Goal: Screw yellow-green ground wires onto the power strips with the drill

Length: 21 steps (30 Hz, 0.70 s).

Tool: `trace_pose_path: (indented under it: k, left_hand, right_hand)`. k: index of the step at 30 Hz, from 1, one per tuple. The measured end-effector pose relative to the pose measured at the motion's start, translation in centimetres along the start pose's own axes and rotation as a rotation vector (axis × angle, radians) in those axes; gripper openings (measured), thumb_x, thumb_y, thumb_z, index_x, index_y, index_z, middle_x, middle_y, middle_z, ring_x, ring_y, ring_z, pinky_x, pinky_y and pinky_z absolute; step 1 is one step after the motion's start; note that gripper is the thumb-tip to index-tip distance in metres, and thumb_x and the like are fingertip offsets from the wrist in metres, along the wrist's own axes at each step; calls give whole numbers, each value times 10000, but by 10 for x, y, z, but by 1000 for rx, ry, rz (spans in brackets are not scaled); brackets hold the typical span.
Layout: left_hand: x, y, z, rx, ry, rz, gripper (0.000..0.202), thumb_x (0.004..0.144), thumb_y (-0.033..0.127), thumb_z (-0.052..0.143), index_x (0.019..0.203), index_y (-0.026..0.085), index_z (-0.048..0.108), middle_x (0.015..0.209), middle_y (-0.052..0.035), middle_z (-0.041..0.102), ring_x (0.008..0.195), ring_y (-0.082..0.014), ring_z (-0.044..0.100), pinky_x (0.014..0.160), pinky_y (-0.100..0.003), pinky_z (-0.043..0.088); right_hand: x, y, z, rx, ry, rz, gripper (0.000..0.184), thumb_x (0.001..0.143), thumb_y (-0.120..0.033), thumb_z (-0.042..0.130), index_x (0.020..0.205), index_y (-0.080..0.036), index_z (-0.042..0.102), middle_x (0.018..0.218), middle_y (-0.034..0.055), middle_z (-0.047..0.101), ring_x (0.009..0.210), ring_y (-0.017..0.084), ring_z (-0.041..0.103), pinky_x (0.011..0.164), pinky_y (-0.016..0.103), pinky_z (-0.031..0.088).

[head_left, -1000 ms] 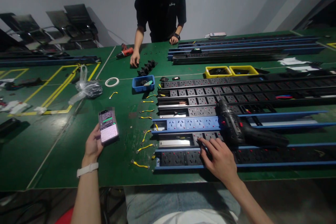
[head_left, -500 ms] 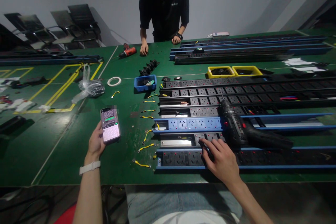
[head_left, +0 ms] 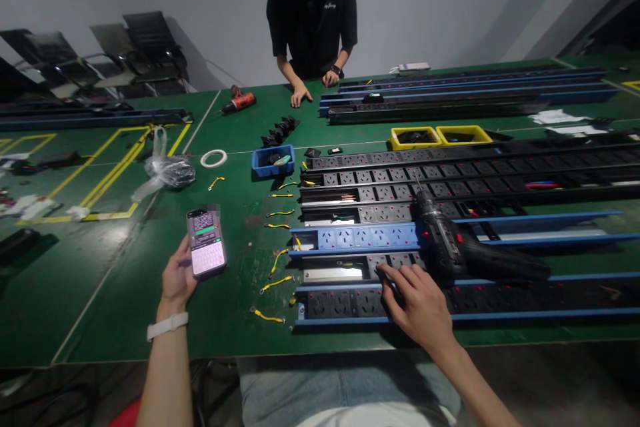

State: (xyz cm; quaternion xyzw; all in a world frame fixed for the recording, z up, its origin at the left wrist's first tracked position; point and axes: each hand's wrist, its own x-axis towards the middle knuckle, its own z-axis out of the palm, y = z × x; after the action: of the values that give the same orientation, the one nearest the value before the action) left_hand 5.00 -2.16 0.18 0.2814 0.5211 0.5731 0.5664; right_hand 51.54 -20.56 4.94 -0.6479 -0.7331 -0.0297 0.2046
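My left hand (head_left: 179, 277) is closed around a smartphone (head_left: 206, 243), held upright-tilted above the table at left, its lit screen showing a chat and keyboard. My right hand (head_left: 419, 301) lies across the two nearest power strips, fingers stretched out and slightly bent, with nothing visible in them. Beneath it run the blue-edged power strip (head_left: 345, 305) and a black strip (head_left: 334, 272) with an uncovered end. Just beyond my fingers, a black cordless drill (head_left: 447, 247) lies over the strips. Several yellow ring-terminal wires (head_left: 277, 285) lie at the strips' left ends.
Across the green table (head_left: 150, 307) stands a co-worker (head_left: 313, 27), both hands at the tabletop. A red drill (head_left: 239, 101), blue bin (head_left: 273, 161), yellow bins (head_left: 413, 138), white ring (head_left: 213, 159) and plastic bag (head_left: 167, 170) lie around. More strips (head_left: 450, 107) are stacked at the back.
The co-worker's hand on the left of the view has slid rightward along the table, nearer the other one. My hands keep their hold and place; the view has shifted slightly.
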Motion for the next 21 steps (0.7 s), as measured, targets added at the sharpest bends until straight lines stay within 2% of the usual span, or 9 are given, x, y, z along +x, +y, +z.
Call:
trace_pose_path:
  k: [6,12,17,21]
  left_hand:
    - [4,-2,1,79,43,23,680,626,141,620,1299,229,649,1250,-55,681,1082,-229,670,846,-281,592]
    - [0,0,0,35,-20,0,678,607,199,658,1285,211,659,1234,-64,687,1078,-239,663,832,-278,587]
    - [-4,4,-1,82,-47,-11,798,506,152,714,1297,236,656,1206,-48,698,1046,-242,672,826,-284,592]
    - [-7,6,1,128,-55,-7,835,492,138,739,1314,249,645,1193,-46,703,1044,-237,676,857,-284,584]
  right_hand:
    - [-1,0,1,9,-6,12,313,949,-227,541,1233,-156,651,906,65,609,879,236,506,805,371,424]
    - [-2,0,0,13,-8,16,316,950,-232,544,1236,-154,652,908,68,608,885,236,506,816,373,426]
    - [0,-1,0,20,-12,24,312,950,-230,544,1232,-154,654,907,64,607,884,233,504,812,367,420]
    - [-1,-1,0,19,-3,17,309,951,-233,536,1223,-147,656,915,68,606,882,235,503,804,367,416]
